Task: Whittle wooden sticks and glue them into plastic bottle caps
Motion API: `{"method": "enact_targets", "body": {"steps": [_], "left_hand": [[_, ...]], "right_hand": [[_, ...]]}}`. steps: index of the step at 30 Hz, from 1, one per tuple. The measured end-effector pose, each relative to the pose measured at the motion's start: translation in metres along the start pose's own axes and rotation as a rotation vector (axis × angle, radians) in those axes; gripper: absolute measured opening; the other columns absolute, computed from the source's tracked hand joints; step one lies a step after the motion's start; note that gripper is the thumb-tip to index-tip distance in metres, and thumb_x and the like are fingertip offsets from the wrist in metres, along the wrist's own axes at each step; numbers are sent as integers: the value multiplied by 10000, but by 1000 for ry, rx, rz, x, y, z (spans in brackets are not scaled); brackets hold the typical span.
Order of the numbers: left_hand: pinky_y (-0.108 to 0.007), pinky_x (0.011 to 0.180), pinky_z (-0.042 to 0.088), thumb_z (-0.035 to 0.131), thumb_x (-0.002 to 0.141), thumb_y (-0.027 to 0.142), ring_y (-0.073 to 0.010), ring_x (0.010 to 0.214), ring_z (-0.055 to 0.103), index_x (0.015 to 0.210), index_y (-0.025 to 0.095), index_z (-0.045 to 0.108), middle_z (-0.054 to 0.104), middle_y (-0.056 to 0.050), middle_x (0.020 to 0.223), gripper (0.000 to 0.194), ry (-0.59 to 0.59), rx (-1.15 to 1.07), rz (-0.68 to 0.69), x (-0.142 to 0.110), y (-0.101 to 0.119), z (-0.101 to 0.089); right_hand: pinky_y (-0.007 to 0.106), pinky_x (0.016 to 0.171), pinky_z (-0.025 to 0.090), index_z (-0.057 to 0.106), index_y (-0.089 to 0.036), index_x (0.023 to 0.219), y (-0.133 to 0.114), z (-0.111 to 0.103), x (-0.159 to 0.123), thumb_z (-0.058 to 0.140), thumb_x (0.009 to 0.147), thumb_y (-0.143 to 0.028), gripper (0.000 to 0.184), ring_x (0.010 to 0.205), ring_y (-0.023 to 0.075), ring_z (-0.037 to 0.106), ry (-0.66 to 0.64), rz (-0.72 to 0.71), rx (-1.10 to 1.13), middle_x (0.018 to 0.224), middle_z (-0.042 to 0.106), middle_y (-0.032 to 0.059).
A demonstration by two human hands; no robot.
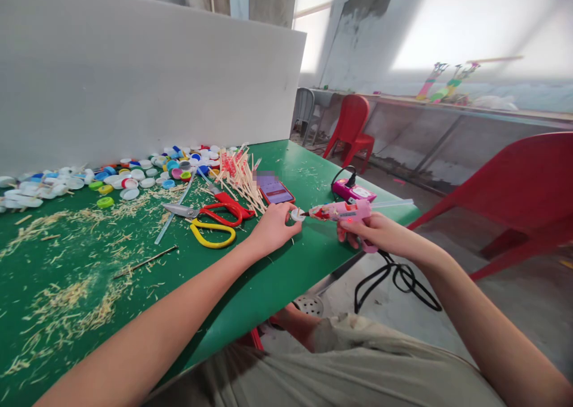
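Note:
Between the fingertips of my left hand [278, 227] is a small white bottle cap [297, 215], its open side turned toward the right. My right hand [373, 233] is wrapped round the handle of a pink glue gun [344, 210], with a small red light on its side. The dark nozzle points left and meets the cap, or nearly so; I cannot tell if they touch. A clear glue stick [393, 203] juts from the gun's back end. Just beyond my left hand lies a phone [274, 188] with a lit screen.
Scissors with red and yellow handles [213, 234], a metal rod [145, 262] and wood shavings [67, 302] lie on the green table [250, 302]. Behind are many bottle caps [147, 183], wooden sticks [245, 180] and a white board [147, 79]. A purple power strip [353, 190] sits right.

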State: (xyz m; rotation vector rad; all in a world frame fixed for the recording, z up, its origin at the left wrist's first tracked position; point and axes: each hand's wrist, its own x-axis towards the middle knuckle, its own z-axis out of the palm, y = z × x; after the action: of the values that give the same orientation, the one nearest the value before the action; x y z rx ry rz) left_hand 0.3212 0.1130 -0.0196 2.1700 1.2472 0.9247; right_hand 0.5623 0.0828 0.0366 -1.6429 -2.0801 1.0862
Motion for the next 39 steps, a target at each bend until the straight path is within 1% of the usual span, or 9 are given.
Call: {"method": "enact_targets", "body": {"steps": [8,12,19,30,39], "left_hand": [[-270,698,384,575,777,242,-151,753,485,983,137,643,556,-13,739,242,-2,-7,7,0,-1,1],[-269,695,379,573,779,244,-149,749,481,979,140,642,552,-12,739,236,0,-6,7,0,-2,1],[-273,696,375,573,777,243,-155,756,476,978,136,634,545,-13,738,235,-1,-12,4,-1,0,1],[-280,736,380,568,778,239,-158,787,481,970,141,624,549,-13,764,223,-2,-22,-5,-2,1,0],[-279,723,375,575,777,231,-155,778,485,960,146,625,550,-8,755,207,-4,-16,-8,-2,1,0]], "right_hand": [[257,494,375,613,-166,670,-3,2,-1,467,714,-823,674,520,108,463,2,3,11,584,546,18],[255,486,368,576,-177,657,-3,2,-1,465,720,-820,655,509,101,451,1,13,19,588,537,10],[248,490,370,555,-171,646,2,2,-1,455,755,-797,643,495,86,441,0,14,14,600,541,4],[262,478,343,518,-185,612,-1,3,-1,465,711,-835,660,480,90,415,-2,33,35,569,503,-2],[264,481,330,498,-184,599,0,3,-1,457,696,-857,681,474,85,398,-3,50,27,553,483,-8]]}}
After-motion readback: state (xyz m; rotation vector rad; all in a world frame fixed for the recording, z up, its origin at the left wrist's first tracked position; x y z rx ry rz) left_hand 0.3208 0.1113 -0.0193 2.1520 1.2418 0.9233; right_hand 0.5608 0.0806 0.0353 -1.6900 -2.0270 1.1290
